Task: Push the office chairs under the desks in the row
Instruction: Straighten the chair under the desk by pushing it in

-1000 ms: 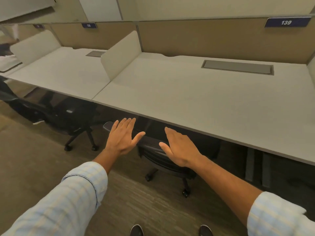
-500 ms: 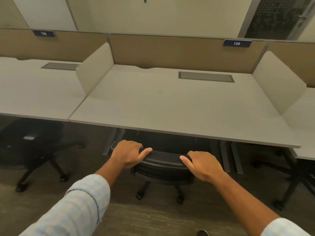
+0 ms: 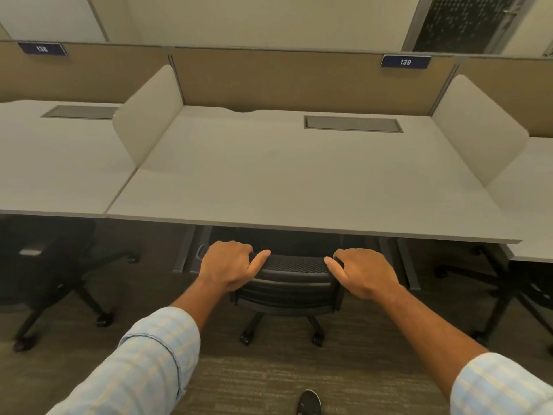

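The left hand (image 3: 229, 265) and right hand (image 3: 363, 272) are clamped over the top edge of the black mesh office chair (image 3: 288, 283), spaced wide, likely to steer it straight. Its backrest sits just short of the tabletop (image 3: 299, 181) marked 139, seat already beneath. No containers are visible.
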Demonstrator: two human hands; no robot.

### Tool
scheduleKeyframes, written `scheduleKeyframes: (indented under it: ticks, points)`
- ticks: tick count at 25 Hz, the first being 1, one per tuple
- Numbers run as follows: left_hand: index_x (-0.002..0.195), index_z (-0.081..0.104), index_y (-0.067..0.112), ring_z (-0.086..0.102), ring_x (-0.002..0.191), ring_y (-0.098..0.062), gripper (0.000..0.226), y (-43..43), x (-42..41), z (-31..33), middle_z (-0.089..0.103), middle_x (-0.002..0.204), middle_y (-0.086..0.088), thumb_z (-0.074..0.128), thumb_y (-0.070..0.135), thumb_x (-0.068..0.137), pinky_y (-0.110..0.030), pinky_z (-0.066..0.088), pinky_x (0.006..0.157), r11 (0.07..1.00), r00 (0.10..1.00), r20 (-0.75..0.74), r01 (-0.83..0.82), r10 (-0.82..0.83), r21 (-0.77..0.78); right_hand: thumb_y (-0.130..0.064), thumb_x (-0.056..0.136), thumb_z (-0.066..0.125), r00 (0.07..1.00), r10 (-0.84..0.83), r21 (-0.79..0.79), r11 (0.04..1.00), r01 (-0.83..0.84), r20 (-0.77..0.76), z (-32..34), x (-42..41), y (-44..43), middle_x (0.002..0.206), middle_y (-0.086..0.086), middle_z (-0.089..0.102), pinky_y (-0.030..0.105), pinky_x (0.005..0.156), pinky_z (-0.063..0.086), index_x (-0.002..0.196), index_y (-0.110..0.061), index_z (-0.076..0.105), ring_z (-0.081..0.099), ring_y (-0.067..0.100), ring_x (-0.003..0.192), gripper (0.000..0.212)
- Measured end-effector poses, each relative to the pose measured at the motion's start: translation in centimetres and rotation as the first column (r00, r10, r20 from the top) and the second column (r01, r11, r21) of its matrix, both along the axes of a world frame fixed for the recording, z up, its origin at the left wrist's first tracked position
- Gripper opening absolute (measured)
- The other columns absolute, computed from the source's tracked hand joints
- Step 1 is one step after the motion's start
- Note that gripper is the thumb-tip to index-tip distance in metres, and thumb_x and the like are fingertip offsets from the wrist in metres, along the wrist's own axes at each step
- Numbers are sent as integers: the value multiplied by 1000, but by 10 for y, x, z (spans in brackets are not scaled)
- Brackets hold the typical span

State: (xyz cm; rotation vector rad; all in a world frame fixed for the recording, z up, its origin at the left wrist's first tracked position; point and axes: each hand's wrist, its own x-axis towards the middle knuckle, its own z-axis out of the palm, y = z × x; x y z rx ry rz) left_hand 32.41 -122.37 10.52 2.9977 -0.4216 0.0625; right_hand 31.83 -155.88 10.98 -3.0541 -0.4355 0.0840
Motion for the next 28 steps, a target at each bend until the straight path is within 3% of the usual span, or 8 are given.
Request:
scheduleKeyframes:
  ticks: [4,11,15,28]
  points:
    - [66,56,24,49,54,-10,78,-12,16,2,55,60,7,16,78,104,-27,25,55,1000,1000,15,11,-11,29,-75,102,14,1000,-9,7,1000,9,8,-3,17,-10,74,-10,65,41,72,61,84,-30,63,62,12,68,69]
    - [67,59,23,54,54,-12,85,-28,47,-8,57,59,5,8,81,102,-39,50,62,999,1000,0,-25,25,26,-73,101,14,1000,-6,-6,1000,6,11,-1,50,-26,73,-9,63,42,70,59,80,-30,59,60,11,66,66]
    - [67,61,24,52,54,-10,84,-33,64,-6,56,59,6,10,81,101,-34,37,57,999,999,7,-33,33,28,-73,101,13,1000,4,4,1000,-4,7,-1,67,-32,72,-7,63,43,68,59,76,-28,58,60,14,66,68]
    - [69,65,24,54,55,-11,85,-33,87,-7,59,60,6,10,81,101,-31,35,56,999,999,20,-28,27,27,-70,101,16,998,-14,12,1000,13,61,-1,89,-34,70,-6,63,41,65,61,82,-23,67,60,13,62,72]
